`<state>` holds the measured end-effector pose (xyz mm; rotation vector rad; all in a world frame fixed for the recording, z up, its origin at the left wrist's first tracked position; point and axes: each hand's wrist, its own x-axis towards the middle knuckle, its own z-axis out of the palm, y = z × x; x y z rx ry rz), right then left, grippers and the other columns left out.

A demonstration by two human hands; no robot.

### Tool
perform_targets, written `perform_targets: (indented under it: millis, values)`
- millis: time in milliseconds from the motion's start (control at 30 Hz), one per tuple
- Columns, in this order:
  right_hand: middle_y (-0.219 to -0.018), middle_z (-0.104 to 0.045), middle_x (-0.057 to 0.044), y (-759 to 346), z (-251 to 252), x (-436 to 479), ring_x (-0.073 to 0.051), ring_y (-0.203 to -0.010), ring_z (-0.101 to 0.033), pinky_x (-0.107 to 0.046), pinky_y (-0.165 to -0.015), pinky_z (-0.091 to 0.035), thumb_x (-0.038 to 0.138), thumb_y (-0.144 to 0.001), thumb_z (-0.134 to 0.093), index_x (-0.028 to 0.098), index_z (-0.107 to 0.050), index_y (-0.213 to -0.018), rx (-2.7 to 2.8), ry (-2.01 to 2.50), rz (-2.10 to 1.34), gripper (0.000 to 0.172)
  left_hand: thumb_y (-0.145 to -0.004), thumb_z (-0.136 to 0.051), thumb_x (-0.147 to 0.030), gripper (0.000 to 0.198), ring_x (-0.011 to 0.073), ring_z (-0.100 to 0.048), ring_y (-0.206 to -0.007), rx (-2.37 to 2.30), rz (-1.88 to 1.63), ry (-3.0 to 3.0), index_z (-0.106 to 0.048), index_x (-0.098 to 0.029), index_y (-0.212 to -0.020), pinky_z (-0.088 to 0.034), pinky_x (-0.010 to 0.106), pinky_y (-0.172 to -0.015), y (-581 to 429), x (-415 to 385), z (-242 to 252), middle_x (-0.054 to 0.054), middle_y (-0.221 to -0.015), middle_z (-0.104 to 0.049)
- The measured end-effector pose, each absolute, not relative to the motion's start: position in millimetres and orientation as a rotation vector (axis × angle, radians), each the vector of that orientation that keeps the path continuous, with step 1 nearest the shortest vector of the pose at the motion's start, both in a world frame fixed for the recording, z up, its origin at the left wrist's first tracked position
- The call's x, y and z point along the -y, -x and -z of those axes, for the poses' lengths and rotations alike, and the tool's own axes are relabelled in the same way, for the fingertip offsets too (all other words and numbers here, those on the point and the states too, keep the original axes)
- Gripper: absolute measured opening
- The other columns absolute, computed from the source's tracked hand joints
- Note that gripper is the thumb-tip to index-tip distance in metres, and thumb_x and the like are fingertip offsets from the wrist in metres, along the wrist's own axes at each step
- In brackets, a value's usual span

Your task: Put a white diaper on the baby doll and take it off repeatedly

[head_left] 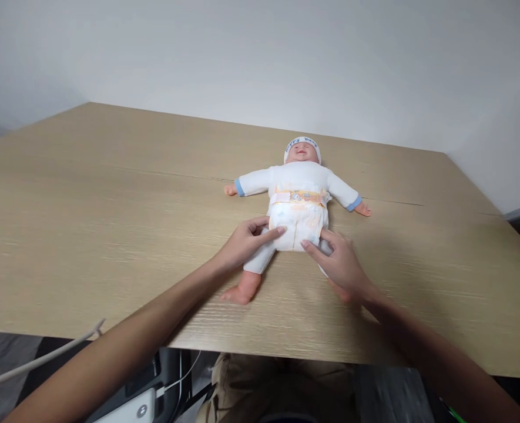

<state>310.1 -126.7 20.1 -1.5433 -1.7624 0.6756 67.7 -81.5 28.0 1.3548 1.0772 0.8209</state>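
- While smoothing the white printed diaper (298, 226) on the white-suited plastic baby doll (299, 176), face-up on the pale wooden table (110, 205), press evenly at both leg edges.
- Left hand (242, 241): open, fingers flat on the diaper's edge, gripping nothing.
- Right hand (339, 264): open likewise, forefinger touching the opposite edge.
- Avoid skewing the waistband (298, 197).
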Motion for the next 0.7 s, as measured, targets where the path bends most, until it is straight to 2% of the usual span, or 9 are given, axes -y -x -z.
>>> perform_targets:
  millis: [67,167,233,300,467,700]
  values:
    - [-0.1,-0.084,-0.004,-308.8,-18.5,126.3,-0.032,-0.103,-0.074,-0.049,-0.098,-0.053,0.054,-0.102,-0.068,0.028,-0.082,-0.097,1.759,1.525,-0.684,0.029,-0.09,-0.084,-0.059,0.042,0.0292,-0.074,-0.101,-1.085,-0.801,-1.403,-0.085,-0.021,-0.106,-0.057,0.042,-0.089,-68.6,82.4,-30.5,0.009,-0.11,-0.085]
    - [-0.119,-0.085,-0.004,-309.1,-13.0,125.5,-0.031,-0.116,-0.074,-0.052,-0.108,-0.054,0.05,-0.103,-0.069,0.031,-0.085,-0.111,1.701,1.453,-0.772,0.026,-0.089,-0.084,-0.061,0.043,0.0301,-0.074,-0.104,-1.047,-0.771,-1.406,-0.086,-0.022,-0.105,-0.056,0.044,-0.094,-68.1,80.6,-31.1,0.008,-0.111,-0.085]
    - [-0.129,-0.083,-0.004,-310.4,-8.4,124.7,-0.03,-0.125,-0.073,-0.051,-0.113,-0.055,0.049,-0.103,-0.07,0.032,-0.084,-0.122,1.644,1.395,-0.86,0.029,-0.088,-0.084,-0.063,0.044,0.0299,-0.074,-0.102,-1.017,-0.762,-1.36,-0.086,-0.022,-0.104,-0.057,0.043,-0.09,-67.6,79.3,-28.8,0.009,-0.11,-0.085]
    - [-0.132,-0.083,-0.004,-311.7,-4.6,123.9,-0.03,-0.128,-0.073,-0.05,-0.114,-0.057,0.049,-0.103,-0.071,0.031,-0.084,-0.124,1.608,1.373,-0.911,0.03,-0.088,-0.084,-0.064,0.045,0.0298,-0.074,-0.101,-0.994,-0.761,-1.308,-0.086,-0.022,-0.105,-0.057,0.041,-0.085,-67.5,78.9,-25.8,0.009,-0.11,-0.085]
    - [-0.113,-0.086,-0.006,-314.0,-7.6,126.2,-0.031,-0.104,-0.078,-0.046,-0.092,-0.063,0.055,-0.1,-0.072,0.029,-0.084,-0.116,1.639,1.495,-0.814,0.032,-0.09,-0.085,-0.059,0.042,0.029,-0.075,-0.104,-0.973,-0.807,-1.236,-0.086,-0.021,-0.108,-0.058,0.04,-0.088,-69.9,80.1,-21.7,0.01,-0.112,-0.085]
    - [-0.085,-0.078,-0.001,-325.1,-23.6,131.6,-0.024,-0.079,-0.069,-0.035,-0.072,-0.053,0.055,-0.097,-0.073,0.026,-0.082,-0.104,1.811,1.576,-0.76,0.031,-0.086,-0.089,-0.06,0.052,0.0315,-0.075,-0.114,-0.987,-0.87,-1.234,-0.081,-0.018,-0.115,-0.059,0.042,-0.096,-72.2,83.6,-19.1,0.012,-0.125,-0.084]
